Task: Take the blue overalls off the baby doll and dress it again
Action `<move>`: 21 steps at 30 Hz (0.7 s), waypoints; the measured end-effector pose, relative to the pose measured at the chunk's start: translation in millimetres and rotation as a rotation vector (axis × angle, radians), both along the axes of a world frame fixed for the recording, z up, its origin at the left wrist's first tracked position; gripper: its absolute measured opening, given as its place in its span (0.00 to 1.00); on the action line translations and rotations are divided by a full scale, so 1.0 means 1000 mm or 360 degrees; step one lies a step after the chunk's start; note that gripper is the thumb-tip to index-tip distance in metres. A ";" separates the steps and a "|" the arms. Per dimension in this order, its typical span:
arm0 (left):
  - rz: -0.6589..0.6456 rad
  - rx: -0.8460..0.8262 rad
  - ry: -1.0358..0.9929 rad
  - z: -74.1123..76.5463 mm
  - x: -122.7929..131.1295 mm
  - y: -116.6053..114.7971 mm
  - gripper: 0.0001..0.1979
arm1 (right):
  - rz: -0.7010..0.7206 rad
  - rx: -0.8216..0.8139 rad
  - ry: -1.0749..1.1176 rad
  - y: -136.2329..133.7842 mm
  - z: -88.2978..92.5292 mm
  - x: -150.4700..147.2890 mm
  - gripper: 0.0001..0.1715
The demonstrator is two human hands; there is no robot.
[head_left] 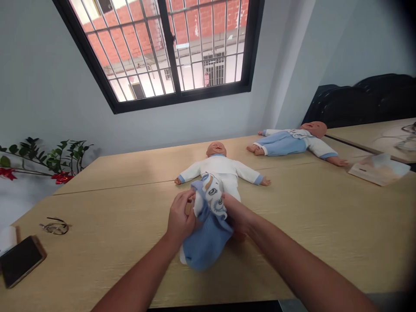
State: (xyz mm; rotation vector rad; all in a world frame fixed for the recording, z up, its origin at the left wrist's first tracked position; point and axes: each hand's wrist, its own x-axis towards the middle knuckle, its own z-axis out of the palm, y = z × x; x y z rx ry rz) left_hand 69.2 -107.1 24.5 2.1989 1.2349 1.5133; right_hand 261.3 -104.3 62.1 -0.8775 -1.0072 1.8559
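Observation:
A baby doll (217, 167) in a white top lies on its back in the middle of the wooden table (325, 225), arms spread, head toward the window. Bunched over its legs is a pair of blue pants (208, 234) with a white printed bib. My left hand (179, 219) pinches the upper left edge of the pants, fingers closed. My right hand (236, 213) grips the pants on the right side, fingers wrapped into the cloth. The doll's legs are hidden under the fabric.
A second doll (292, 141) in blue and white lies at the far right. A tissue pack (378, 170) sits right of it. Glasses (55, 226) and a phone (20, 260) lie at the left. A plant (45, 159) stands by the wall. Dark chairs (364, 102) stand behind.

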 end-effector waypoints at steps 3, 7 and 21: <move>-0.0042 -0.0023 0.0035 0.001 0.001 -0.002 0.17 | 0.0057 0.0000 -0.0030 0.002 -0.002 0.001 0.19; -0.0044 -0.0158 0.0042 -0.001 0.006 -0.006 0.26 | 0.0061 0.0108 -0.0114 -0.001 -0.003 -0.004 0.21; 0.0451 -0.0834 0.0506 0.028 -0.028 0.012 0.05 | 0.0216 0.0811 -0.0822 0.035 0.016 0.060 0.26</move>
